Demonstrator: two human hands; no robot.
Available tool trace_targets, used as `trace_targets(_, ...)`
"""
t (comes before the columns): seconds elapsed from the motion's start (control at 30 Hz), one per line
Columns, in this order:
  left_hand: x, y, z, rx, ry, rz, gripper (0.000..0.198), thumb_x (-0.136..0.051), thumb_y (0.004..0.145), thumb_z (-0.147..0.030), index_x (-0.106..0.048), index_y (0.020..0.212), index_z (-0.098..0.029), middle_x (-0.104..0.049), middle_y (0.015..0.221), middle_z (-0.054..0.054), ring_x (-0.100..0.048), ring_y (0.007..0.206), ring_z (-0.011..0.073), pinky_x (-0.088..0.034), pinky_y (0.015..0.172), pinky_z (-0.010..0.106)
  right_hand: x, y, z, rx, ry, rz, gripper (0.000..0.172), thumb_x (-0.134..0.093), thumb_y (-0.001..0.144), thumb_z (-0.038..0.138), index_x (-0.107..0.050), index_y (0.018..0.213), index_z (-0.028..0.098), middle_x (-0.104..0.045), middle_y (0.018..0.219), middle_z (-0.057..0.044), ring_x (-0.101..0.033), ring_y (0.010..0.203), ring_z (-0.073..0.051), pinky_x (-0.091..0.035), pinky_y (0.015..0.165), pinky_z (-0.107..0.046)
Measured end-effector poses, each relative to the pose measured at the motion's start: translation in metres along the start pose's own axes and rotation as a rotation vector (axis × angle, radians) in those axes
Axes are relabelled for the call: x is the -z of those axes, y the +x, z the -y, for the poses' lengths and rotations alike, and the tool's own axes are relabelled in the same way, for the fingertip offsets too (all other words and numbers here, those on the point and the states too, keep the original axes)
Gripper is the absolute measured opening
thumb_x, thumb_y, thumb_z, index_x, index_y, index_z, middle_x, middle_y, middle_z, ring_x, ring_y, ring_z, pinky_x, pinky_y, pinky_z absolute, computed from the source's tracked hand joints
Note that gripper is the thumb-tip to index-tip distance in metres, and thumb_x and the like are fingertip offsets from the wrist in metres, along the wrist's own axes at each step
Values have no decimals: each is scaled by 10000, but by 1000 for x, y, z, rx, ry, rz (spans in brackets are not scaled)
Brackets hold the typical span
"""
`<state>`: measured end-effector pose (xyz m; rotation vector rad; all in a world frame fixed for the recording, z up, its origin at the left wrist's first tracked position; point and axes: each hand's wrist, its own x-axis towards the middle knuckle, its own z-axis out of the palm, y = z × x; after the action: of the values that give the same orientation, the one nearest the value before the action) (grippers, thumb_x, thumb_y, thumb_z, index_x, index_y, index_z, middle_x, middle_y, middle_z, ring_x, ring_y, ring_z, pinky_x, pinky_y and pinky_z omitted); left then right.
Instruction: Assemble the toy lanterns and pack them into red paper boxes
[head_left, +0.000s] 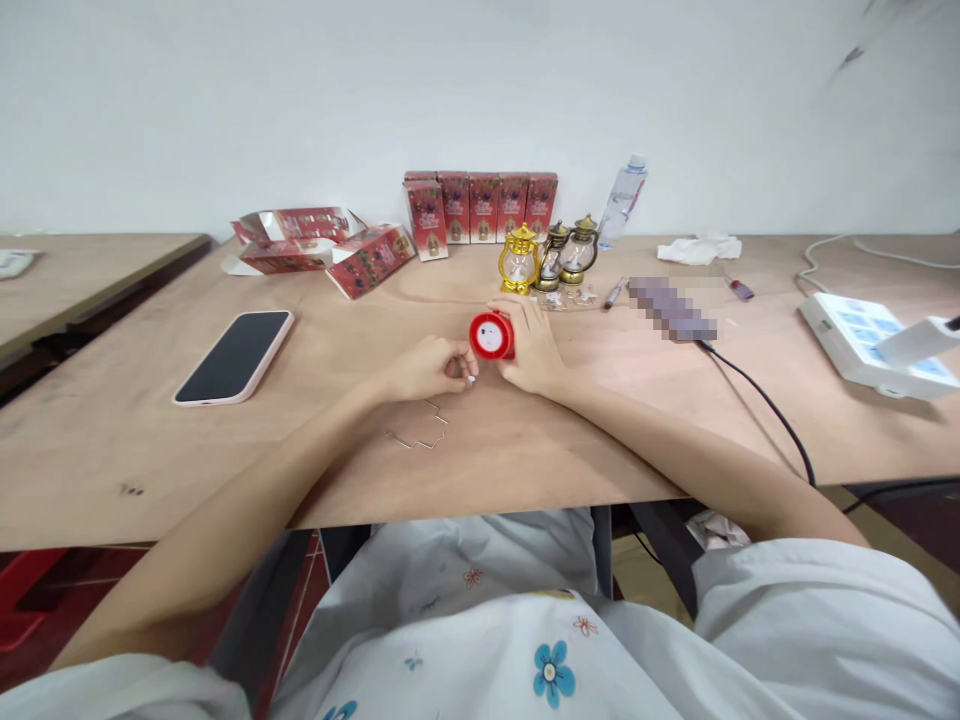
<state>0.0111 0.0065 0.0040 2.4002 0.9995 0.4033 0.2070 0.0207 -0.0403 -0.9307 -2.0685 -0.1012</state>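
Note:
My right hand (534, 350) is wrapped around a red lantern (492, 336), which lies on its side with its round base facing me. A pale disc with small dark spots shows inside the red rim. Close by on the left, my left hand (429, 368) has its fingers curled, pinching a tiny white piece (471, 379). What that piece is cannot be made out. Below my left hand, thin bent wires (421, 443) lie on the wooden table (525, 450). Behind my right hand stand a gold lantern (518, 262) and two bronze lanterns (579, 252).
Red printed boxes (484, 208) stand by the wall, with opened cartons (292, 245) to their left. A phone (236, 358) lies left. Rightward are a leaning water bottle (624, 202), tissue (699, 249), a blurred device (671, 308) on a black cable, and a white power strip (874, 345).

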Motion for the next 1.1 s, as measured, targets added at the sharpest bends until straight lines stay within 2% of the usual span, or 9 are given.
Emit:
trace_targets(0.07, 3, -1, 3, -22, 6, -101, 82, -616, 715, -211, -652, 773, -166, -608, 617, -41, -488, 526, 71, -366, 542, 199, 0, 0, 0, -6, 10, 4, 620, -542, 615, 97, -408, 1211, 200, -490, 1271, -117, -448, 1181, -304, -379, 958, -471)
trace_targets(0.23, 5, 0, 6, -77, -21, -604, 172, -686, 750, -351, -687, 723, -181, -619, 595, -23, -420, 504, 74, -316, 495, 220, -1, 0, -2, -36, 22, -3, 638, -554, 602, 72, -413, 1213, 190, -492, 1269, -122, -442, 1191, -301, -377, 977, -477)
trace_targets(0.33, -1, 0, 1, -186, -48, -745, 172, -692, 766, -364, -697, 745, -193, -662, 652, -11, -468, 540, 84, -363, 535, 236, -1, 0, -2, -59, 53, -2, 605, -558, 634, 96, -411, 1211, 203, -490, 1263, -119, -441, 1193, -305, -381, 974, -491)
trace_targets(0.53, -10, -3, -11, -368, 23, -727, 138, -647, 819, -322, -689, 783, -195, -710, 801, 32, -605, 704, 128, -470, 679, 289, -2, -2, 10, -75, 167, -32, 516, -571, 683, 134, -421, 1170, 215, -526, 1177, -107, -490, 1123, -277, -425, 950, -461)
trace_targets(0.67, -9, -2, -8, -452, 95, -766, 112, -629, 836, -296, -687, 797, -209, -690, 818, 24, -607, 756, 128, -472, 722, 296, -2, -3, 16, -44, 191, -21, 527, -570, 671, 117, -420, 1165, 225, -522, 1189, -99, -489, 1139, -269, -422, 962, -459)
trace_targets(0.83, -10, -1, -3, -454, 175, -814, 116, -606, 854, -294, -692, 817, -226, -675, 798, 18, -576, 734, 125, -454, 699, 290, -2, -3, 16, -31, 194, -32, 548, -570, 659, 105, -422, 1176, 210, -517, 1203, -108, -477, 1161, -268, -405, 983, -457)
trace_targets(1.1, -10, -5, -8, -376, 202, -760, 169, -559, 882, -324, -685, 822, -229, -681, 811, 21, -578, 763, 137, -462, 733, 312, -1, -3, 17, -52, 188, 3, 549, -555, 671, 122, -410, 1189, 232, -511, 1231, -105, -463, 1182, -270, -390, 989, -463)
